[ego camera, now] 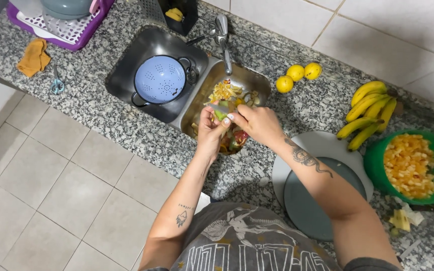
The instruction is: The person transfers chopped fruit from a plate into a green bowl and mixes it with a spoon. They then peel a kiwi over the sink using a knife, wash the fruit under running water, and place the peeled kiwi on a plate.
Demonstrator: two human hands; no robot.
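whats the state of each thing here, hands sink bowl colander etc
left hand: gripping a green fruit piece over the sink
right hand: holding a knife to the piece
right sink basin: full of peels
colander: empty, in left basin
green bowl: full of diced fruit
bananas: unpeeled
lemons: whole

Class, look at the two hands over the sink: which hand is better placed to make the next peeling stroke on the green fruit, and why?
Probably the right hand: it grips the knife, blade across the green fruit. The left hand cradles that fruit from below.
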